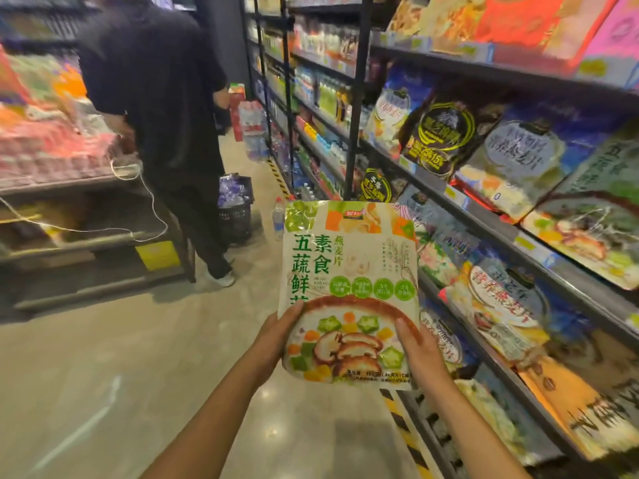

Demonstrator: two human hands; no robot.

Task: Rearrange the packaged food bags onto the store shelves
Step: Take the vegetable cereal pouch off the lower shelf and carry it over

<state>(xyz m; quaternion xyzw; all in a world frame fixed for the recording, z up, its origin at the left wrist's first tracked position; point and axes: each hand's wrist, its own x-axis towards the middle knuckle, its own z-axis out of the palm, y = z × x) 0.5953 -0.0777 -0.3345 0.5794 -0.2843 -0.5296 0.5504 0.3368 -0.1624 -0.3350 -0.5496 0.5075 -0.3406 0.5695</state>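
Bright, even store light; glare on the floor (294, 409); shelves (539, 76) smeared, edges bowed, probably motion blur.

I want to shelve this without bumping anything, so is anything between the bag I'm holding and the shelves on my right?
Nothing visible stands in that gap. The left hand and right hand hold the bag in the open aisle beside the shelves, which are already packed with other bags.
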